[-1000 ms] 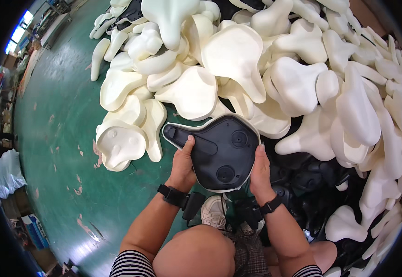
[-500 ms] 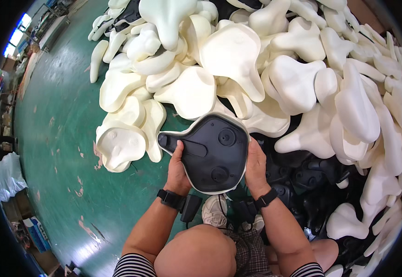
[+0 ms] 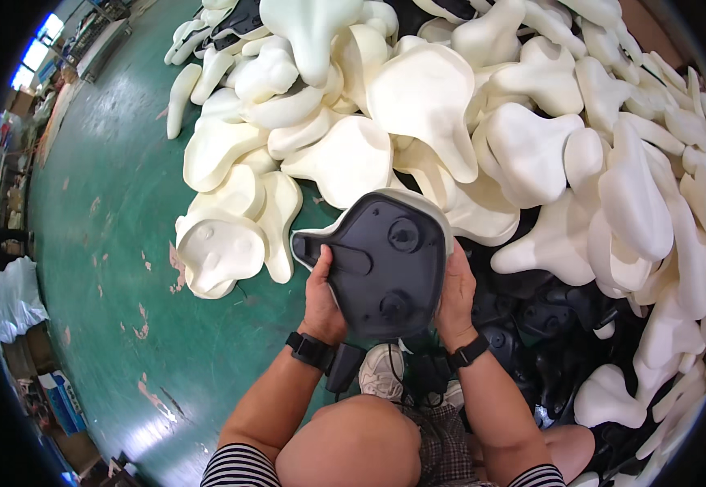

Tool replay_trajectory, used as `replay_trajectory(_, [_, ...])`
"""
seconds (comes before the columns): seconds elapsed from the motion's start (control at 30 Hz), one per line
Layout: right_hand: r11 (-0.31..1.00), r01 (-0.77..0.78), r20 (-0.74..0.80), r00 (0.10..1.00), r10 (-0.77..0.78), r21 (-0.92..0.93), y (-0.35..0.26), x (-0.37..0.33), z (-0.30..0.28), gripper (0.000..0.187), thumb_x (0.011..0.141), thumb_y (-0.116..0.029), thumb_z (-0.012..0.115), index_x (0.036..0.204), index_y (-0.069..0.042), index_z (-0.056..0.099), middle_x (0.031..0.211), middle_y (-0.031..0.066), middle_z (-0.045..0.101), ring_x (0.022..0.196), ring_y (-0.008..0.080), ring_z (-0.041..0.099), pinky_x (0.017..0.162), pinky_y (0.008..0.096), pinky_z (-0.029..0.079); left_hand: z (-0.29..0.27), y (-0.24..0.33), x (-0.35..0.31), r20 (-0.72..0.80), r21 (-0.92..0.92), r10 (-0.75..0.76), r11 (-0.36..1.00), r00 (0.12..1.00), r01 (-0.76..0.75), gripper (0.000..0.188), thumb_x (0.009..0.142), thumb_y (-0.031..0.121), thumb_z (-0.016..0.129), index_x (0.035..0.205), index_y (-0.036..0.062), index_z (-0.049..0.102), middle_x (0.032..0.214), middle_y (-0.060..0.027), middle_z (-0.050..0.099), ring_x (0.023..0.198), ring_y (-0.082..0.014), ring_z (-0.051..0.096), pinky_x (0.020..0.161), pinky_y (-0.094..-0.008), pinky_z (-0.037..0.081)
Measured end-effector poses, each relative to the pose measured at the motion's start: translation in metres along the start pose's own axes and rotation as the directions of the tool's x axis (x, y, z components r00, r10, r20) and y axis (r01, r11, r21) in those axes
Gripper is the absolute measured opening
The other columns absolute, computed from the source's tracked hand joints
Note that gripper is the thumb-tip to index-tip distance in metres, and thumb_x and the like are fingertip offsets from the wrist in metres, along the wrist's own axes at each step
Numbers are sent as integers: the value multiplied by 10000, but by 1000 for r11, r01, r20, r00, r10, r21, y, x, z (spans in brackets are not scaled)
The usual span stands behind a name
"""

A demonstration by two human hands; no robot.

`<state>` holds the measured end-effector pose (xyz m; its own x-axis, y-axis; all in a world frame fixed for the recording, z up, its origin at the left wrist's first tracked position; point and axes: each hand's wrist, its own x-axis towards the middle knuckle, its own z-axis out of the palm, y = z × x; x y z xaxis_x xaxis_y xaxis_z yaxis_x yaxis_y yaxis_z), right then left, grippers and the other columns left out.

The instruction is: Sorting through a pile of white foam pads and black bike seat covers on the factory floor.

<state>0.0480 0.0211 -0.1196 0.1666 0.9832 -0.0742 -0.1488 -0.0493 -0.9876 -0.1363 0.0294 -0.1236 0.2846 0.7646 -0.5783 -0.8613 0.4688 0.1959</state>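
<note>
Between my two hands is a bicycle saddle (image 3: pixel 369 276), its black plastic base facing up and a cream foam edge showing along its top and right side. The narrow nose points left. My left hand (image 3: pixel 323 296) grips it near the nose, with the thumb lying over the base. Along the wide right edge my right hand (image 3: pixel 455 296) is closed, its fingers partly hidden by the saddle. Just beyond lies a cream foam saddle pad (image 3: pixel 345 162) on the pile.
A heap of cream saddle pads (image 3: pixel 531 150) spreads across the far side and right. Black saddle bases (image 3: pixel 544 316) lie to the right of my hands. Green floor (image 3: pixel 118 268) stretches left, with a silvery bag (image 3: pixel 17 300) and boxes at the edge.
The saddle has tilted a little in my hands; more foam shows at its top right and less along the lower edge. The whole view has shifted slightly.
</note>
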Motion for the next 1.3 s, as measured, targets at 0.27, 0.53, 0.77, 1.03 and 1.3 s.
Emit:
replay_trajectory(0.27, [999,-41,-27,999,41,-10,-19,-2,12,540,1014,-381,357,1298,67,454,1246,150,548,1099,212,532,955,299,406,-8,-5,14,-82,127,219,970,972,-208,470,974,377,466,1265,8,481,1245,-146,564,1108,-274,564,975,-422,449])
replay_trajectory(0.53, [880,-466,-297,831,470,87,19,-13,-24,541,1005,-405,379,1168,79,556,1106,146,615,935,206,593,828,321,479,15,9,2,-93,475,624,713,776,-516,393,879,107,625,1226,40,454,983,-8,546,874,-89,528,764,-241,453])
replay_trajectory(0.77, [843,-523,-343,820,458,-126,42,-45,-56,500,1005,-374,398,1087,77,598,1023,142,635,866,181,585,781,307,470,-11,1,-15,109,733,578,503,808,-459,347,834,58,676,1141,22,520,926,-1,567,834,-77,526,738,-223,446])
replay_trajectory(1.03, [414,124,343,788,511,-902,-65,57,-84,278,965,-260,482,942,-7,595,860,15,610,759,151,548,718,322,470,-152,56,-13,-473,409,279,910,835,-72,557,888,434,583,1242,34,427,1161,-152,518,818,-282,624,747,-367,510])
replay_trajectory(1.3, [992,-107,296,952,83,67,-72,115,-37,351,941,-199,514,1232,-2,506,1104,134,612,1008,252,594,888,359,478,-214,141,-17,-629,301,496,865,598,-401,550,818,350,664,1208,60,407,1145,-133,496,957,-336,574,809,-432,507])
